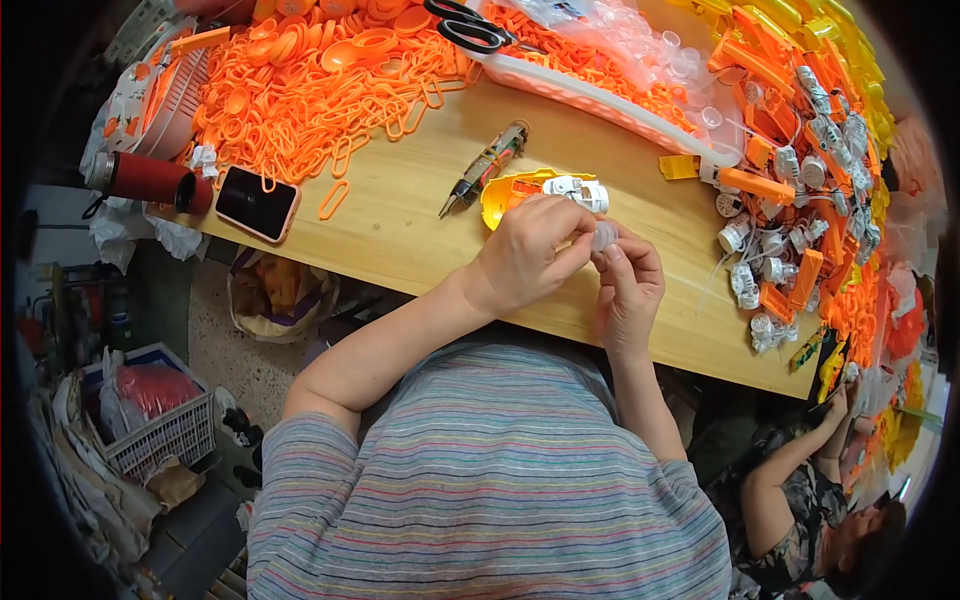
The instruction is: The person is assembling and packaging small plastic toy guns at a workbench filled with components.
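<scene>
My left hand (528,258) and my right hand (630,285) meet over the table. Their fingertips pinch a small round clear plastic piece (603,236) between them; the left fingertips are partly hidden behind the knuckles. Just beyond my left hand lies a yellow plastic shell (492,206), with orange parts inside it. A white lamp-like assembly (588,192) rests in the shell, its round end toward the right. My left hand covers the shell's near part.
Left of the shell lies a taped cutting tool (485,168). Orange loops (290,130) heap at the far left, near a phone (257,204) and red flask (150,180). A pink tray (600,95), scissors (470,28) and white-and-orange parts (790,190) stand beyond and right. A person (790,500) sits at right.
</scene>
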`<state>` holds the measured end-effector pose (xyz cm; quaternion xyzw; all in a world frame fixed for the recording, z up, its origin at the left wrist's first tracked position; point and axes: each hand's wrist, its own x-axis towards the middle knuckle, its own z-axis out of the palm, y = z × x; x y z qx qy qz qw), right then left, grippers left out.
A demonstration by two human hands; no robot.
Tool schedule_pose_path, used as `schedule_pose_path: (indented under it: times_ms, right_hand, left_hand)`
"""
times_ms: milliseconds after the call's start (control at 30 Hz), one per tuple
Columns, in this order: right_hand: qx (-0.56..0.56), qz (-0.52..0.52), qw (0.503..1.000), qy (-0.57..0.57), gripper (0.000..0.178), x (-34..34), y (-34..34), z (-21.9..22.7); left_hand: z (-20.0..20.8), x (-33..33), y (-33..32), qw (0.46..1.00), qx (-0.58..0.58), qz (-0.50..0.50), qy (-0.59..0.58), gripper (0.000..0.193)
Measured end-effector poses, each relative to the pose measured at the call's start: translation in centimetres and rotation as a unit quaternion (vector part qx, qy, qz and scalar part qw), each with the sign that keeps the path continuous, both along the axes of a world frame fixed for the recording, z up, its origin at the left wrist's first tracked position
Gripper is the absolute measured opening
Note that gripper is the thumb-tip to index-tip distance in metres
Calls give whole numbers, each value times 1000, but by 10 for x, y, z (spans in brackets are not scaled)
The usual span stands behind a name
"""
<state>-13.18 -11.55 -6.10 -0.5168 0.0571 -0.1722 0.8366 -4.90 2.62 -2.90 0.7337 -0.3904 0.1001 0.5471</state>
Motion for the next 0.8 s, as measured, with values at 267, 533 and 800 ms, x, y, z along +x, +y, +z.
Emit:
schedule_pose_path:
  times_ms: [267, 533, 800]
  right_hand:
    - [-2, -4, 999, -34, 8, 1, 2, 1]
    - [-140, -31, 989, -41, 8, -1, -5, 2]
    - [-648, -111, 722, -217, 26, 6, -23, 22]
  left_hand:
    - [2, -9, -3, 987, -62, 16, 147, 5]
    - [6, 1, 3, 966, -102, -52, 231, 13]
    - [7, 22, 17, 972, 85, -164, 146, 40]
